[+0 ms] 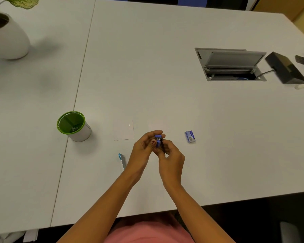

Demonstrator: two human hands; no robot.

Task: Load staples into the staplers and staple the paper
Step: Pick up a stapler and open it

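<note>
Both hands meet above the near middle of the table, and both grip one small blue stapler (pixel 158 140). The left hand (pixel 141 149) curls its fingers over the far side, with its thumb laid against the blue body. The right hand (pixel 172 157) pinches the stapler from the right with bent fingers. It is held up off the surface, and I cannot tell whether it is hinged open.

Most of the view is taken by a broad white table (pixel 165 50). A second white table (pixel 33 102) butts against it on the left, with a thin seam (pixel 81 72) running between them. Beyond the far right corner a tan wall (pixel 302 11) shows, and the space under the near edge is dark.

A white plant pot (pixel 9 39) stands at the far left with green leaves over it. Far right, a grey cable hatch (pixel 232 65) sits in the tabletop with its lid raised, and a black box (pixel 286 69) lies just beside it with a cord leading into the hatch.

A white cup with a green rim (pixel 73 126) stands upright on the left, across the seam. A pale paper sheet (pixel 123 130) lies flat just beyond the left hand, and a second sheet (pixel 159 128), barely visible, lies just past the fingers. A blue staple box (pixel 190 136) lies to the right of the hands. A pen with a blue tip (pixel 121 160) lies beside the left wrist.
</note>
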